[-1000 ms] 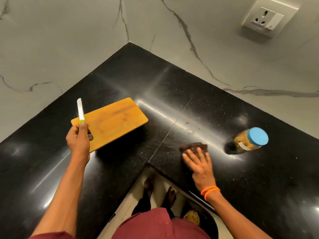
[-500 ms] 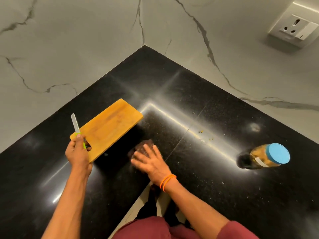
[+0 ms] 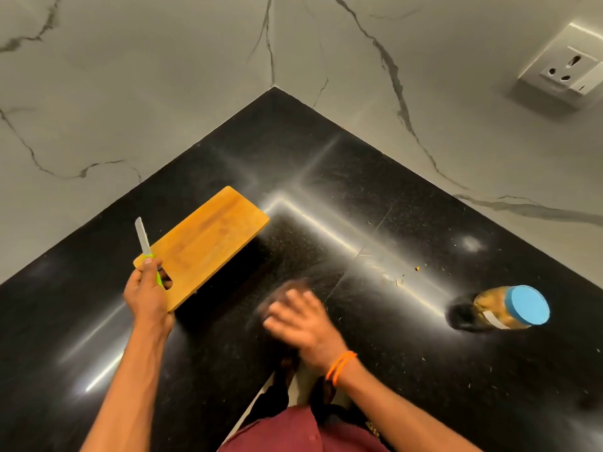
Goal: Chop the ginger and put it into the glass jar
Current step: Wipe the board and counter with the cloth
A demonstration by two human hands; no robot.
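Note:
My left hand grips a wooden cutting board by its handle hole, lifted and tilted above the counter, together with a knife with a green handle, blade pointing up. My right hand, blurred by motion, presses flat on a dark brown cloth on the black counter. The glass jar with a blue lid stands at the right, holding yellowish chopped pieces. No whole ginger is visible.
Small scraps lie on the counter between the cloth and the jar. Marble walls meet in the far corner. A wall socket is at the upper right. The counter's inner edge runs below my hands.
My right hand slid the cloth left across the counter from near the jar toward the board, then slightly right. My left hand kept holding the board and knife aloft.

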